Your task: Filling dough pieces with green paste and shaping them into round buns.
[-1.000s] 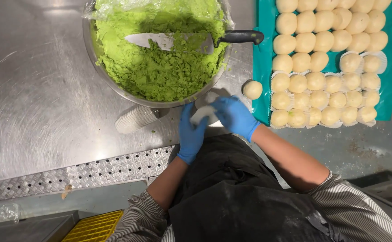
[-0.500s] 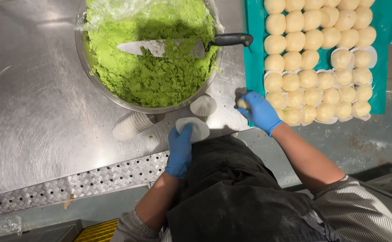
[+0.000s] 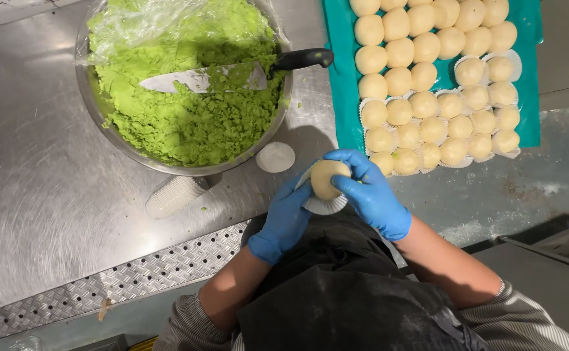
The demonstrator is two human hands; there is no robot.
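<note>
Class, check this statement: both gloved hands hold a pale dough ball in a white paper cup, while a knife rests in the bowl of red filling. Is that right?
Not quite. The head view shows the filling is green, not red. The rest holds: the left hand and right hand hold a pale dough ball in a white paper cup, and the knife rests in the bowl.

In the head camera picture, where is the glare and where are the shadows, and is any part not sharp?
Head view: glare streaks the steel table at left and the plastic film on the bowl; the bowl casts a dark shadow beside the stack of paper cups; the left hand, right hand and dough ball look sharp; the picture's corners are dimmer.
</note>
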